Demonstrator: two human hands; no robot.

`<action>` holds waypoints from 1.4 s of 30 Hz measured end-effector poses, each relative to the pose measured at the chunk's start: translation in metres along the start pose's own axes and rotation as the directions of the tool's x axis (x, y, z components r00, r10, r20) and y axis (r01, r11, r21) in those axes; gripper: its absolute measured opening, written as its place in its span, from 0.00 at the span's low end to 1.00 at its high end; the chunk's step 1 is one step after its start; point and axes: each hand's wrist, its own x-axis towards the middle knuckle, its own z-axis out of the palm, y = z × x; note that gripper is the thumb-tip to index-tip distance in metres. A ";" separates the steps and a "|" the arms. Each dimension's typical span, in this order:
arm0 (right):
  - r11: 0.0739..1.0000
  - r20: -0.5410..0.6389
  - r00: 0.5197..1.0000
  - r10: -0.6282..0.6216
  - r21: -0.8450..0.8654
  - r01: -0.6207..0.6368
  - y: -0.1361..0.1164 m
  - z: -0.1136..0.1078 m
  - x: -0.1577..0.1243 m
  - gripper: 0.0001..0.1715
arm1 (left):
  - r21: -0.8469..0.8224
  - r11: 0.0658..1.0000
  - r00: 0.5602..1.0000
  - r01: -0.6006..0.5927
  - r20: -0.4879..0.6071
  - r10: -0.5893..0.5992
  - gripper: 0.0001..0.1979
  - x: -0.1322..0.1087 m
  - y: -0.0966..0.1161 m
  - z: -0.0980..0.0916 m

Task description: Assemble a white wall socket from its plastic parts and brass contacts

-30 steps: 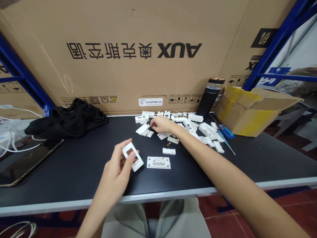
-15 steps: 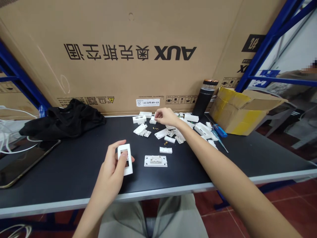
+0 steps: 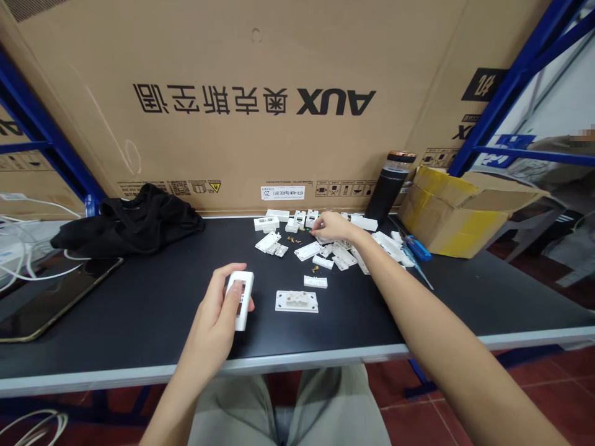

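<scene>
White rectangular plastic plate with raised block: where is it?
Head view, lower middle: the plate lies right of the white plastic frame in the left hand, just below a white plastic strip.

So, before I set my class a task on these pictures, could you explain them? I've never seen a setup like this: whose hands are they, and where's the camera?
There is no robot here: a person works with bare hands, and one head-worn camera takes every picture, looking forward and down. On the dark table, the left hand holds a white frame with a window in it. The right hand reaches among scattered white parts; whether its fingers grip anything is hard to see. Nearer the person lie a flat white plate with a raised block on it and a small white strip. Farther out are a black cloth, a dark bottle and an open cardboard box.
</scene>
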 end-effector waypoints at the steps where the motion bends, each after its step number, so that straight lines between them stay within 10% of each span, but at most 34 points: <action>1: 1.000 0.016 1.000 0.002 -0.002 -0.002 0.001 0.000 -0.001 0.12 | 0.006 1.000 1.000 -0.005 0.008 0.005 0.23 0.000 0.000 0.000; 12: 0.998 -0.029 0.998 -0.055 -0.022 0.054 0.012 -0.026 -0.018 0.12 | -0.089 0.991 0.994 -0.104 -0.023 0.103 0.17 0.011 0.012 0.005; 21: 0.993 -0.008 1.000 -0.025 -0.118 0.024 0.025 -0.019 -0.012 0.11 | -0.517 0.682 0.855 -0.517 -0.271 0.443 0.09 0.127 0.105 0.056; 27: 0.981 -0.028 0.993 -0.111 -0.162 0.105 0.022 -0.012 0.000 0.14 | -0.608 0.653 0.874 -0.452 -0.153 0.462 0.15 0.161 0.060 0.091; 33: 0.977 -0.062 0.992 -0.112 -0.190 0.099 0.030 -0.007 0.010 0.18 | -0.616 0.718 0.858 -0.324 0.129 0.498 0.16 0.136 -0.001 0.075; 42: 0.975 0.051 0.998 -0.037 -0.217 0.047 0.035 -0.009 0.040 0.09 | -0.649 0.733 0.786 -0.203 0.339 0.518 0.22 0.132 -0.016 0.071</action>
